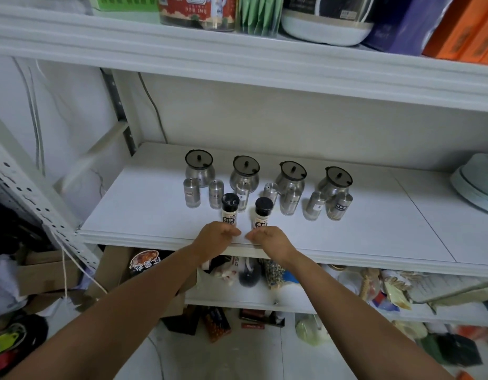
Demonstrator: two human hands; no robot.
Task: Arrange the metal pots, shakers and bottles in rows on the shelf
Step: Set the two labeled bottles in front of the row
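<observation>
Both my forearms reach up from below to the front edge of the white shelf [346, 231], where my left hand [216, 237] curls its fingers at the base of one black-capped bottle [230, 209] and my right hand [270, 238] does the same at the second black-capped bottle [262, 213] just beside it; whether either hand actually grips its bottle I cannot tell. Behind the bottles stands a row of seven small metal shakers [192, 193], and behind those, nearest the wall, a row of four metal pots [199, 168] with dark lids.
</observation>
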